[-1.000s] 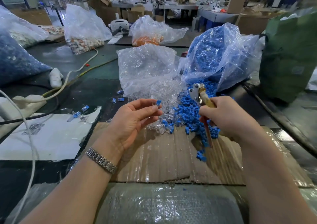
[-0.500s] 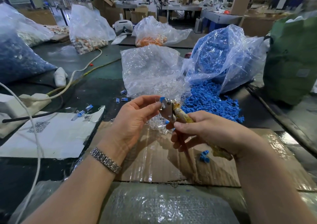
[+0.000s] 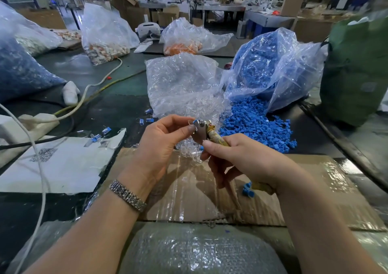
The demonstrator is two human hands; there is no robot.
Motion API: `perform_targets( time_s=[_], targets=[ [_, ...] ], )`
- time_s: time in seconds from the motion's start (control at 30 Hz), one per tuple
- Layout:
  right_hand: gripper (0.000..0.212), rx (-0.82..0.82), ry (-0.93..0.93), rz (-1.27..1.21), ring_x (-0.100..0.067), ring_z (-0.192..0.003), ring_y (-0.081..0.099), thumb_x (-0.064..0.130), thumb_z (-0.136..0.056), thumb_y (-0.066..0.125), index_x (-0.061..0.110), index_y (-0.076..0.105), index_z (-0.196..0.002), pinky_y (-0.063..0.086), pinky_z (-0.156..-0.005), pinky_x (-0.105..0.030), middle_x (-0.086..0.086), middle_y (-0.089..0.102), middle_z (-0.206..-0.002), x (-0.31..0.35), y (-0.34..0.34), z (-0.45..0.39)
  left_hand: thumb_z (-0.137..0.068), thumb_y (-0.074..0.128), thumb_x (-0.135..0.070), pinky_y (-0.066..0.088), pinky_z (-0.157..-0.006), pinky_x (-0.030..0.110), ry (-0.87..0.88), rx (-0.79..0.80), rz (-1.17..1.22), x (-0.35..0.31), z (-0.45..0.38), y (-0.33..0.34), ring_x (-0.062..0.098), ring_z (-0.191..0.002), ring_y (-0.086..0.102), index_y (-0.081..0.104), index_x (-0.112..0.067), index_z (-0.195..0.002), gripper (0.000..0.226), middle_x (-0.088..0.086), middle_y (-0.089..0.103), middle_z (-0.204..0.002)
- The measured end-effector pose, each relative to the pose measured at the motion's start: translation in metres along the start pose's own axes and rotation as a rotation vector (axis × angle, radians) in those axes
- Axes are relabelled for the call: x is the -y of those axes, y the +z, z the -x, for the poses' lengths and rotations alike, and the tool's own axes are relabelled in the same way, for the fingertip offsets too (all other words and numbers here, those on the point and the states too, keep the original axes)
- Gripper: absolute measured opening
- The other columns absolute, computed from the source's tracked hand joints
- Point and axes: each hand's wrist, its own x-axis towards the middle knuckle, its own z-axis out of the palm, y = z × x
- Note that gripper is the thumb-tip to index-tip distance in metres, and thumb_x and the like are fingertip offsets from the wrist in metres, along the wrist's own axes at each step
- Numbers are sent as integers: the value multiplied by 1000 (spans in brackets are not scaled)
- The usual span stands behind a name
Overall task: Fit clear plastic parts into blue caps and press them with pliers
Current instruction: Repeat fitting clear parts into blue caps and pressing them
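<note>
Presently a blue cap [image 3: 196, 121] is pinched between the left hand's [image 3: 161, 145] thumb and forefinger and held against the metal head of the pliers [image 3: 202, 132], above the taped cardboard box [image 3: 315, 189]. Whether a clear part is seated in it cannot be told (too small). The pliers' handles are gripped in the right hand [image 3: 241, 160], fingers curled round them; how the jaws stand is not visible.

The pressing step is judged to be in hand: next, the cap must be steadied in the jaws and the handles squeezed, fingertips kept out.

Just behind, a bag of clear plastic parts [image 3: 182, 84] is slumped open; beside it a bag of blue caps [image 3: 270, 68] is spilled into a loose pile [image 3: 256, 126]. Finished pieces [image 3: 106, 130] are scattered left by a sheet of paper [image 3: 63, 164]. A few stray caps [image 3: 248, 189] lie on the box under the right wrist. Nothing is seen blocking the squeeze.
</note>
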Motion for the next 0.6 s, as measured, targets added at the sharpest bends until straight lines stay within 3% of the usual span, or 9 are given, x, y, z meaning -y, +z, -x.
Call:
perform_targets(
  time_s=[0.1,0.17,0.23,0.33,0.4,0.47,0.53,0.6],
  targets=[
    [44,-19,4,-41,-27,-70,70,48,-97,58,6,69,-103,58,-66,-36,-10,69,-80,1,-10,2,-79,79,-11,57,-84,24,59,-114,-133,0,-3,-9,11,-89,71,76,-18,-95,18,2,77,-95],
    [47,-127,-17,-28,-22,-71,70,51,-91,61,7,70,-104,60,-69,-37,-4,70,-77,0,-21,4,-85,77,-9,58,-84,27,114,-274,-396,0,-7,-22,7,-84,69,74,-24,-92,17,-4,75,-90],
    [38,-323,-29,120,-17,-66,66,49,-93,64,11,68,-94,57,-67,-37,0,66,-72,-4,-31,5,-86,71,-9,58,-85,38,137,-435,-744,1,-8,-33,13,-86,67,71,-24,-91,15,-4,70,-92],
    [32,-582,32,518,-17,-60,54,47,-92,65,19,56,-78,40,-56,-33,2,58,-67,-13,-40,1,-84,65,-11,46,-94,47,150,-547,-1187,-1,-7,-39,27,-104,55,69,-25,-95,18,-3,52,-99],
    [33,-625,115,729,-20,-69,53,48,-90,66,18,53,-81,33,-56,-34,-2,57,-78,-18,-40,-3,-83,67,-12,46,-93,46,163,-437,-1194,-2,-5,-35,25,-102,55,69,-25,-94,17,-4,52,-97],
    [36,-623,196,846,-24,-81,54,50,-90,65,17,51,-88,34,-61,-35,-5,56,-93,-22,-38,-8,-82,70,-12,53,-83,36,106,-239,-1047,-1,-4,-29,16,-86,63,69,-27,-87,16,-7,65,-88],
    [39,-620,244,890,-28,-94,54,51,-90,64,16,49,-96,40,-71,-37,-7,54,-106,-24,-36,-12,-80,74,-14,51,-72,23,25,-87,-993,1,-2,-22,5,-76,64,67,-29,-82,17,-11,69,-80],
    [42,-616,273,916,-33,-106,54,52,-91,64,15,50,-106,46,-84,-42,-11,52,-114,-26,-34,-16,-79,77,-17,50,-71,22,-11,-5,-1049,6,-2,-19,1,-74,63,67,-29,-85,16,-13,68,-78]
  ],
)
